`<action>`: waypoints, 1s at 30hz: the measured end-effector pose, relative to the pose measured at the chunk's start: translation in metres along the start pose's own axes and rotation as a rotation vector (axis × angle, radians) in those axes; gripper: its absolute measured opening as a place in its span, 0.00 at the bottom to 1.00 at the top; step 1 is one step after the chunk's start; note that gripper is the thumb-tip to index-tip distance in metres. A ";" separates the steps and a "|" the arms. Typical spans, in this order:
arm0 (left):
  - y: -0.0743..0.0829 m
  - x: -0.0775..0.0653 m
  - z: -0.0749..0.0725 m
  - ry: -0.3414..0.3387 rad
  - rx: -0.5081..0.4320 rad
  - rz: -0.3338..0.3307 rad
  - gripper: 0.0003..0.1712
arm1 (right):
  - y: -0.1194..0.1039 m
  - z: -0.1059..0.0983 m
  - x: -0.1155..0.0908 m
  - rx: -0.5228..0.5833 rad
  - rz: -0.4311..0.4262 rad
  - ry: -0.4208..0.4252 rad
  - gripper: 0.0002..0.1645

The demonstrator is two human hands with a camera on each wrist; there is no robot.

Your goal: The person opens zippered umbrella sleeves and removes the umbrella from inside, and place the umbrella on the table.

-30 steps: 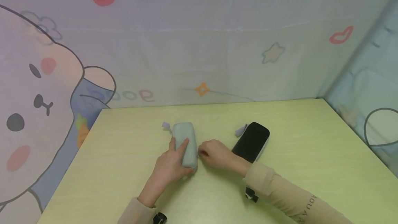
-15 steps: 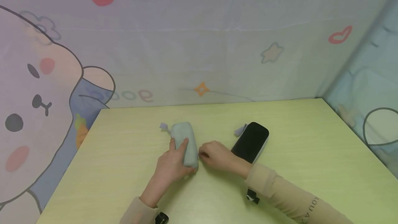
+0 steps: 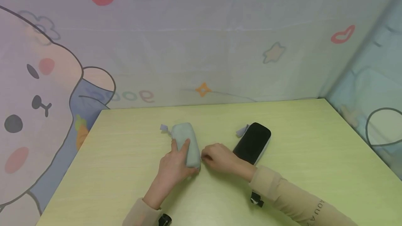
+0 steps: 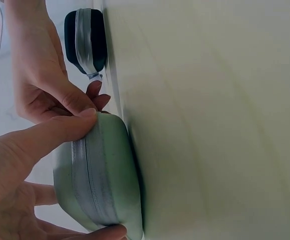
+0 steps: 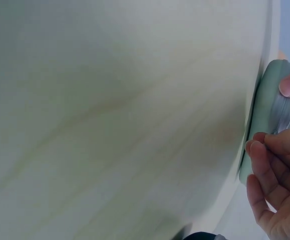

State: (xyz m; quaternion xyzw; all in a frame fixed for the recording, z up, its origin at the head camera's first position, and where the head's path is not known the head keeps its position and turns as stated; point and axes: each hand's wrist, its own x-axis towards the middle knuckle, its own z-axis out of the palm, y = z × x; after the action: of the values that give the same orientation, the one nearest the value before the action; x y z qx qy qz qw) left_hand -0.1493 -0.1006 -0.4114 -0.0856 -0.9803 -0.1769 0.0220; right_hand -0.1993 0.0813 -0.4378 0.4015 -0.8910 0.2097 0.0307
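A light green zippered pencil case point(image 3: 185, 132) lies on the table, its grey zipper point(image 4: 90, 175) running along the side. My left hand point(image 3: 172, 168) grips the near part of it, thumb at the near end and fingers over the top and far side. Against its right side, my right hand point(image 3: 218, 157) pinches with thumb and index finger at the zipper point(image 5: 284, 112); the zipper pull is hidden between those fingertips. A small pale fabric tab point(image 3: 164, 127) sticks out at the case's far left corner.
A black zippered case point(image 3: 253, 142) with a grey side and pale tab point(image 3: 242, 130) lies behind the right wrist, partly covered by it. The pale yellow-green table point(image 3: 119, 170) ends at a printed cloth backdrop point(image 3: 188, 44).
The green pencil case has turned slightly, its far end swinging left. Both hands keep their holds, and the right hand stays close beside the case.
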 end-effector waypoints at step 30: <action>0.015 -0.001 0.003 0.068 0.030 -0.048 0.54 | -0.003 -0.001 -0.013 -0.008 -0.006 0.033 0.06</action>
State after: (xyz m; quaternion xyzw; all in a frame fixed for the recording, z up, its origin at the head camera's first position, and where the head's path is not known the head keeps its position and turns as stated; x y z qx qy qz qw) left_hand -0.1454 -0.0856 -0.4094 -0.0558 -0.9833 -0.1653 0.0523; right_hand -0.1883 0.0894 -0.4391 0.4006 -0.8899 0.2127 0.0475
